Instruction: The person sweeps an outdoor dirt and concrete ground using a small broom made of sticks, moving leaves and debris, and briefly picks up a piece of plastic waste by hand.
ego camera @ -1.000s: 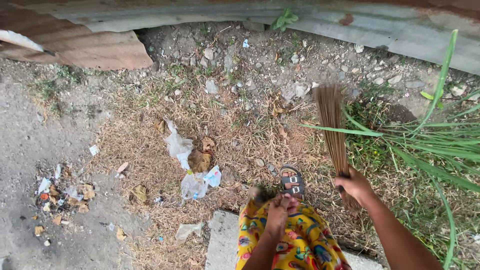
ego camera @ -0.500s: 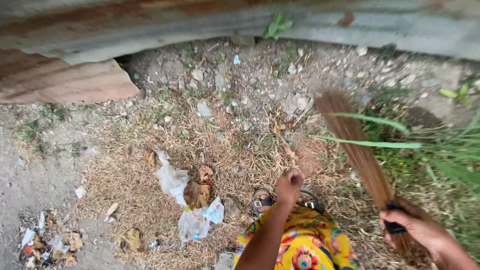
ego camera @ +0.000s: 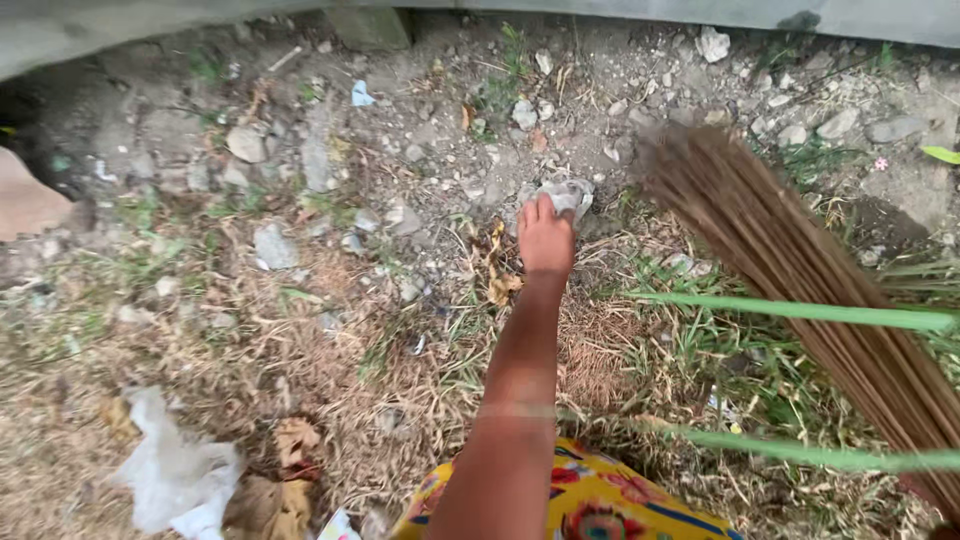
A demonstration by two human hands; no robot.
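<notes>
Head view: since 0.5 s ago the left hand [ego camera: 546, 236] has reached fwd to a crumpled grey scrap [ego camera: 568, 194] on stony ground; fingertips touch it, grip unclear. Scrap lies just ahead-right. Right hand out of frame; broom [ego camera: 800, 290] slants right.

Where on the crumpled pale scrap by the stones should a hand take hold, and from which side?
Probably the near edge of the crumpled pale scrap, from above and the person's side: the left hand already covers that edge, while stones crowd its far side.

Crumpled pale scrap [ego camera: 566, 194] on stony ground, left hand [ego camera: 545, 238] touching.
</notes>
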